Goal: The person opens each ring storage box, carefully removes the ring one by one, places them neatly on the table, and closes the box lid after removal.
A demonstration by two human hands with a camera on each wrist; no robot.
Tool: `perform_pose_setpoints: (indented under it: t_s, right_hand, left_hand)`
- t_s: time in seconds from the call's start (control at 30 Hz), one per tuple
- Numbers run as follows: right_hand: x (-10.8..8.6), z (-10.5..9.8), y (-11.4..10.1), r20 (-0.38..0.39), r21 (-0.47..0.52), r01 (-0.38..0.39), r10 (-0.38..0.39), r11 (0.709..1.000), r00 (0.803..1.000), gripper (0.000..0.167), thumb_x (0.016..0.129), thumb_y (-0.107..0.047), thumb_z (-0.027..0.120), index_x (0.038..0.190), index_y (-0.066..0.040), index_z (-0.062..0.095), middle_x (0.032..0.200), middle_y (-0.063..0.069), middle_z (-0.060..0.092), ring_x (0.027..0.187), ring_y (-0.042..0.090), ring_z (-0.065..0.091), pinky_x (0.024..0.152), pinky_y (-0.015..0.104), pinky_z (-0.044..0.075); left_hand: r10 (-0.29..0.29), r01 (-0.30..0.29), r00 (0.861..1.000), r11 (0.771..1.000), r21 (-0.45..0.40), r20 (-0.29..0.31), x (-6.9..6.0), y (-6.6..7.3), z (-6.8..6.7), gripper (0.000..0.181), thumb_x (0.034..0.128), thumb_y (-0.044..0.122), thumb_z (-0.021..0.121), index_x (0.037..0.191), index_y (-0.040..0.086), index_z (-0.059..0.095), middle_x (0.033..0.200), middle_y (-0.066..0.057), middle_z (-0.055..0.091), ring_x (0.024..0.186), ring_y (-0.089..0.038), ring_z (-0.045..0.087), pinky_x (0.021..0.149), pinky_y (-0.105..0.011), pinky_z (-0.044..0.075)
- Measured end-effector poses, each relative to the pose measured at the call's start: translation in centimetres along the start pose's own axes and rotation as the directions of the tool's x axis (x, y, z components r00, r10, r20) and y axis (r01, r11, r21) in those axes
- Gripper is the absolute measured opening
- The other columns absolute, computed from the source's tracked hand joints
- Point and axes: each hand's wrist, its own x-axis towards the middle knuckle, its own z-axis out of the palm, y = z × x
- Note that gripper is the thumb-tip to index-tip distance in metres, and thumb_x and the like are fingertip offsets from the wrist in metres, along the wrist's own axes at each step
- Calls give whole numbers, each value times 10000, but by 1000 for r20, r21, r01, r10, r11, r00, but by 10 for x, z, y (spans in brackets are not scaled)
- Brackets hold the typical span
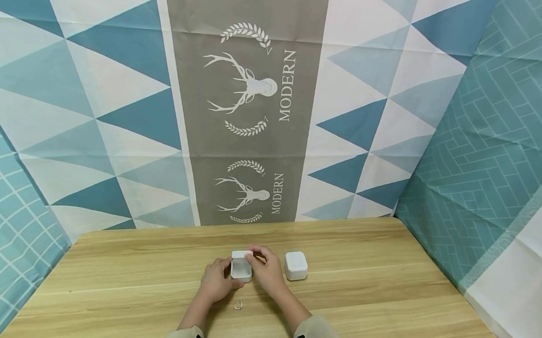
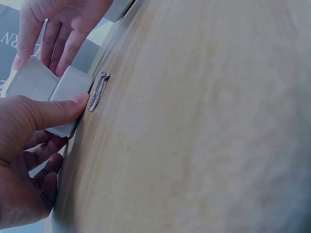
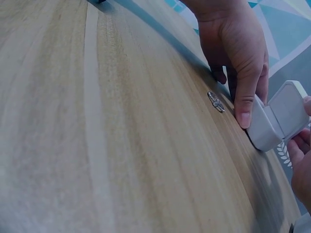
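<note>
A small white ring box (image 1: 241, 273) stands on the wooden table with its hinged lid (image 1: 241, 254) raised. My left hand (image 1: 216, 282) holds the base from the left, its thumb across the front wall and its fingers around the far side. At the lid, my right hand (image 1: 267, 270) pinches the upper right edge between thumb and fingers. In front of the box, apart from both hands, lies a silver ring (image 2: 98, 92) with a sparkling, patterned band. The head view shows no object inside the box, though its interior is small there.
To the right of my right hand sits a second white box (image 1: 296, 265), its lid down. The wooden table (image 1: 381, 298) reaches back to a patterned cloth wall (image 1: 143, 120), and more cloth hangs at both sides.
</note>
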Motion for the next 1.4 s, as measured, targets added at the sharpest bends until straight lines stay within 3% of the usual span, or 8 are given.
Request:
perform_pose_setpoints:
  t_s: [0.6,0.87,1.13,1.4]
  right_hand:
    - [-1,1,2,-16,-3,17,-17,1000,1000,193,867,-28,625,1040,57,636,1132,270,600,1093,326,567,884,200,483]
    - [-2,0,4,1,4,24,-24,1000,1000,248,875,-23,612,1079,116,602,1155,273,586,1116,335,550,907,210,477]
    - [-3,0,6,-3,18,15,-15,1000,1000,242,876,-19,610,1078,114,601,1162,276,578,1136,351,543,953,292,479]
    - [-4,0,7,0,18,27,-27,999,1000,251,877,-12,606,1084,127,592,1166,283,572,1140,359,541,970,337,469]
  left_hand:
    - [17,-17,1000,1000,15,-9,-1,-2,0,701,677,224,819,1250,-70,544,1147,-188,599,1058,-376,517,906,-523,422]
    - [21,-20,1000,1000,13,-13,-1,-1,-1,696,675,233,820,1253,-48,553,1142,-183,602,1055,-375,520,907,-524,421]
    - [65,-65,997,998,5,-43,-5,0,0,688,678,255,816,1226,-74,560,1090,-197,603,989,-373,522,855,-502,435]
    - [15,-15,1000,1000,21,-7,-2,-1,-1,704,685,225,814,1268,-55,537,1143,-183,597,1041,-371,516,896,-523,423]
